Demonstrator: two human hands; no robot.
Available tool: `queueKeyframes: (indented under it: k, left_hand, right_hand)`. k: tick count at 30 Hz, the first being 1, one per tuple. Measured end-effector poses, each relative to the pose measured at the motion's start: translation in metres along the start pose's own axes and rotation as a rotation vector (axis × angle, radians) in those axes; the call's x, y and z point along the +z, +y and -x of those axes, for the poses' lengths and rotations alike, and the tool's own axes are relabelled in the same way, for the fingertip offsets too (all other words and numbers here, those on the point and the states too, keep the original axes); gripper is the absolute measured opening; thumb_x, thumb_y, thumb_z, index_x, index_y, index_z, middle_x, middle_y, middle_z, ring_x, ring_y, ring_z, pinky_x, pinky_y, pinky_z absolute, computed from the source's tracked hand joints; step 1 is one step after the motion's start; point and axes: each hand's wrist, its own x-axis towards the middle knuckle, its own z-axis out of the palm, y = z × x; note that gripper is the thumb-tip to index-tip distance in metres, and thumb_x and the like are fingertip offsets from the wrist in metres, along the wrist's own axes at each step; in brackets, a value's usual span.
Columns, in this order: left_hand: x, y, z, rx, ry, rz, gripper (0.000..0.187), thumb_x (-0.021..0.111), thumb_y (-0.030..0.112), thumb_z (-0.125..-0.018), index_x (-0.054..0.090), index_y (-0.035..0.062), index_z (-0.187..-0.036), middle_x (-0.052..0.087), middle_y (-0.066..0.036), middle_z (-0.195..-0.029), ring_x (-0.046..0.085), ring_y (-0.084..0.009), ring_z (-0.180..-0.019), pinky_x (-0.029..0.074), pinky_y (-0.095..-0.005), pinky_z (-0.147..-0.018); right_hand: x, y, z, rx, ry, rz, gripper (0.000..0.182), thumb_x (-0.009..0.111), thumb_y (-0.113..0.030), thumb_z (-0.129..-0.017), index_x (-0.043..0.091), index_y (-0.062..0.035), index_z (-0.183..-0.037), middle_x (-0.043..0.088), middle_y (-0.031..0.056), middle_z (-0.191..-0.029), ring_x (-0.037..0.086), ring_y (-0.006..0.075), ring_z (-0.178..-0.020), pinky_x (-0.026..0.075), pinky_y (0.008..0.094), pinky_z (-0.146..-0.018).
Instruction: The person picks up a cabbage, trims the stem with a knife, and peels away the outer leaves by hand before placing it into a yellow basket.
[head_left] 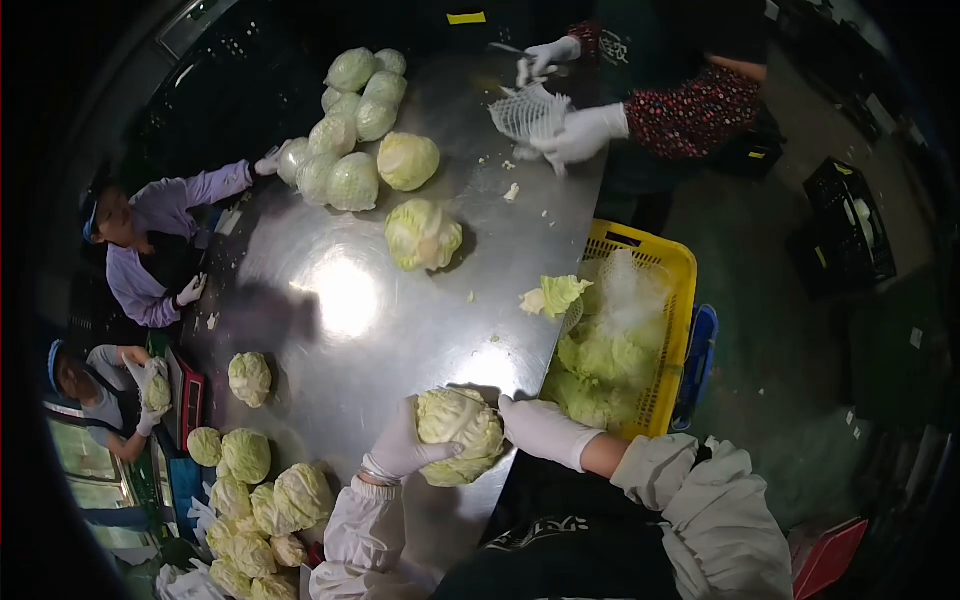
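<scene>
A pale green cabbage (462, 430) rests at the near edge of the metal table. My left hand (408, 442), in a white glove, grips it from the left with the thumb across its front. On the right side of the cabbage is my right hand (548, 430), also gloved, its fingers closed together close to the leaves. Whatever the right fingers hold, if anything, is too small to make out. Torn cabbage leaves (556, 296) lie on the table edge beyond my right hand.
A yellow crate (668, 345) of leaves and netting stands against the table's right edge. Loose cabbages (300, 497) are piled at left; netted cabbages (352, 182) sit farther back. A co-worker's gloved hands (580, 135) handle white netting. Two other people work along the left side.
</scene>
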Motion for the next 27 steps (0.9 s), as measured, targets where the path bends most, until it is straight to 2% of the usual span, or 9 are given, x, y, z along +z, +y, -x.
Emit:
queueKeyframes:
  k: [6,8,16,18,20,21,22,25,27]
  left_hand:
    - [0.006,0.035,0.002,-0.048,-0.047,0.052,0.096,0.097,0.029,-0.071,0.039,-0.0103,-0.138,0.059,-0.02,-0.129,0.059,-0.023,-0.121,0.05,-0.0376,-0.104]
    - [0.007,0.039,-0.001,0.02,-0.098,0.041,0.096,0.097,0.028,-0.071,0.04,-0.0104,-0.138,0.06,-0.02,-0.129,0.059,-0.0232,-0.12,0.05,-0.0377,-0.104]
    - [0.019,0.004,0.015,0.004,0.019,-0.191,0.107,0.099,0.028,-0.065,0.036,-0.0095,-0.143,0.062,-0.018,-0.126,0.063,-0.0247,-0.116,0.052,-0.0376,-0.1]
    - [0.023,0.002,0.029,0.027,0.025,0.186,0.115,0.1,0.032,-0.063,0.032,-0.0086,-0.147,0.06,-0.019,-0.127,0.06,-0.0272,-0.12,0.048,-0.0396,-0.107]
    - [0.022,-0.021,0.052,0.093,0.067,0.185,0.118,0.1,0.035,-0.063,0.032,-0.0078,-0.148,0.054,-0.021,-0.134,0.058,-0.0282,-0.123,0.046,-0.041,-0.109]
    - [0.025,-0.033,0.065,0.169,0.103,0.184,0.12,0.1,0.038,-0.062,0.031,-0.0069,-0.149,0.049,-0.023,-0.14,0.056,-0.0293,-0.127,0.044,-0.0424,-0.112]
    - [0.027,-0.044,0.078,0.153,0.112,0.186,0.12,0.1,0.038,-0.062,0.031,-0.0069,-0.149,0.049,-0.023,-0.14,0.056,-0.0293,-0.127,0.044,-0.0424,-0.112]
    - [0.029,-0.054,0.107,0.184,0.211,0.007,0.129,0.1,0.043,-0.061,0.026,-0.0045,-0.155,0.035,-0.024,-0.152,0.052,-0.0307,-0.131,0.041,-0.0443,-0.115]
    - [0.029,-0.045,0.125,0.112,0.281,-0.305,0.134,0.099,0.042,-0.063,0.018,-0.0019,-0.16,0.028,-0.022,-0.158,0.047,-0.0323,-0.138,0.039,-0.046,-0.117]
  right_hand:
    - [-0.007,-0.003,0.009,0.016,0.031,0.034,0.027,0.058,-0.005,-0.089,0.053,0.0068,-0.112,0.071,0.0269,-0.091,0.073,0.04,-0.094,0.059,0.047,-0.075]
    - [0.01,-0.004,0.018,0.029,0.109,0.107,0.027,0.056,-0.01,-0.093,0.055,0.0073,-0.114,0.072,0.0222,-0.081,0.073,0.0417,-0.074,0.059,0.05,-0.066]
    - [0.056,0.023,0.019,0.008,0.163,-0.013,0.024,0.056,-0.012,-0.094,0.054,0.0066,-0.109,0.071,0.0241,-0.086,0.073,0.042,-0.077,0.058,0.0513,-0.072]
    - [0.057,0.037,0.024,0.1,0.056,-0.07,0.023,0.057,-0.013,-0.093,0.055,0.005,-0.107,0.07,0.0246,-0.09,0.071,0.0447,-0.075,0.057,0.0516,-0.073]
    - [0.06,0.044,0.029,0.006,0.093,-0.345,0.022,0.061,-0.016,-0.093,0.055,0.0005,-0.107,0.067,0.0188,-0.081,0.067,0.0335,-0.063,0.056,0.0431,-0.062]
    - [0.047,0.035,0.033,0.24,-0.117,-0.759,0.032,0.065,-0.026,-0.097,0.058,-0.0026,-0.118,0.065,0.0109,-0.078,0.063,0.0193,-0.058,0.052,0.0343,-0.055]
    - [0.046,0.026,0.035,0.24,-0.136,-0.763,0.032,0.065,-0.026,-0.097,0.058,-0.0026,-0.118,0.065,0.0109,-0.078,0.063,0.0193,-0.058,0.052,0.0343,-0.055]
    - [0.031,-0.005,0.037,0.224,-0.253,-0.998,0.059,0.066,-0.037,-0.101,0.047,-0.0051,-0.147,0.06,0.0035,-0.077,0.057,0.0083,-0.054,0.048,0.0233,-0.048]
    - [0.073,0.002,0.022,0.103,-0.246,-1.199,0.063,0.066,-0.039,-0.101,0.044,0.0,-0.146,0.055,0.0007,-0.074,0.053,0.0076,-0.049,0.044,0.0232,-0.04]
